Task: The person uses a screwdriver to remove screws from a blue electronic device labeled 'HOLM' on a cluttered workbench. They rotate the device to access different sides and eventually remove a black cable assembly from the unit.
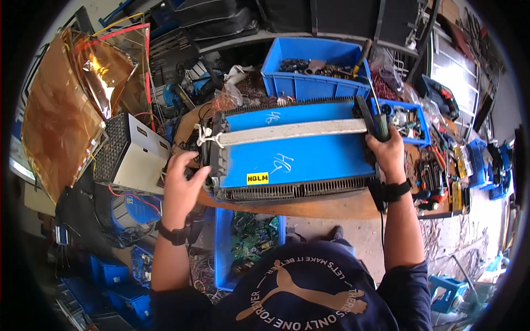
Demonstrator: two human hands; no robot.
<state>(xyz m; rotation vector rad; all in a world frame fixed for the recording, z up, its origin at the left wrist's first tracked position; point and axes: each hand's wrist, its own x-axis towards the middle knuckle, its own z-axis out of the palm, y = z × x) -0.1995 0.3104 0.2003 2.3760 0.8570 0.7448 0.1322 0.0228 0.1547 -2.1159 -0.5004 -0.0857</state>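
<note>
Across the workbench before me lies a long black-framed electrical unit (309,160) with a blue top, ribbed edges and white handwritten marks. A whitish strap (292,131) runs lengthwise over it, knotted with white cord (208,135) at the left end. My left hand (185,179) is beside that end, its fingers apart and holding nothing. At the right end, my right hand (391,154) is closed around a screwdriver with a dark green handle (381,128), its thin shaft pointing away from me. The fingers' undersides are hidden.
A blue crate (317,87) of metal parts stands behind the unit. To the right are a smaller blue bin (422,124) and several hand tools (436,171). A white metal case (146,146) is at left; below the bench edge sits a crate of green circuit boards (219,248).
</note>
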